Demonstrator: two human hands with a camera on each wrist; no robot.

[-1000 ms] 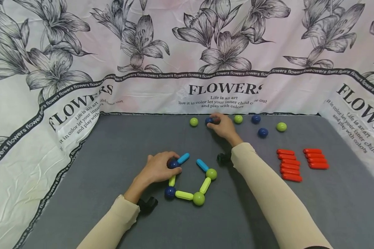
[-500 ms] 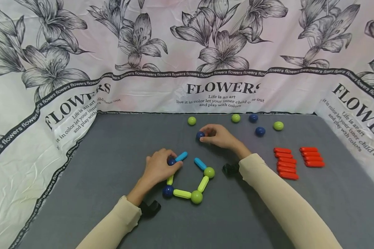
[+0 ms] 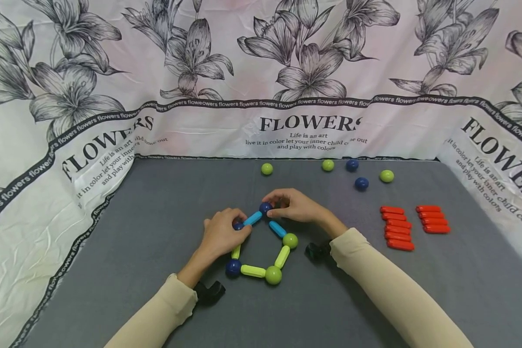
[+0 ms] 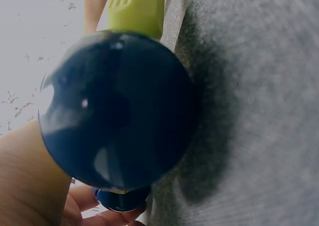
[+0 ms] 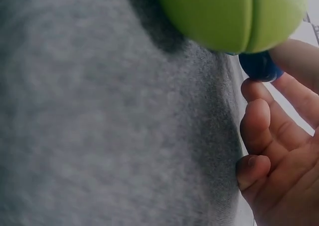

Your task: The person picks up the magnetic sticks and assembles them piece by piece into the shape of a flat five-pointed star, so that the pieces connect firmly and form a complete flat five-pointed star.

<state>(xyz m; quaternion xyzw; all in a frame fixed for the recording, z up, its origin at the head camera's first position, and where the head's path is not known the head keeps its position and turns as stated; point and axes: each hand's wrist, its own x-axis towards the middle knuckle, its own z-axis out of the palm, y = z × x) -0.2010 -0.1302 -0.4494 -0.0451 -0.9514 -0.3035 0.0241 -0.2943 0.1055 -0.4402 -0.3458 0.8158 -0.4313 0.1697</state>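
On the grey cloth, balls and short rods form a nearly closed ring. My left hand point(image 3: 223, 231) grips the dark blue ball point(image 3: 237, 225) at the ring's left, mostly hidden by the fingers. A light blue rod point(image 3: 253, 218) runs from it to another dark blue ball point(image 3: 266, 208), which my right hand point(image 3: 297, 206) pinches between thumb and fingers. Just below that ball is the free end of a second light blue rod point(image 3: 277, 228), joined to a green ball point(image 3: 290, 240). Yellow-green rods point(image 3: 253, 271) link the lower balls. The left wrist view is filled by the lower-left blue ball point(image 4: 117, 111).
Loose green balls point(image 3: 267, 168) and blue balls point(image 3: 361, 183) lie along the back of the cloth. Red rods point(image 3: 398, 228) sit in two stacks at the right. A flower-printed curtain point(image 3: 304, 130) stands behind. Black wrist cameras point(image 3: 210, 293) hang close to the cloth.
My right hand has brought the blue ball from the back edge toward me and left, to the light blue rod's end. The left hand has stayed on its ball.
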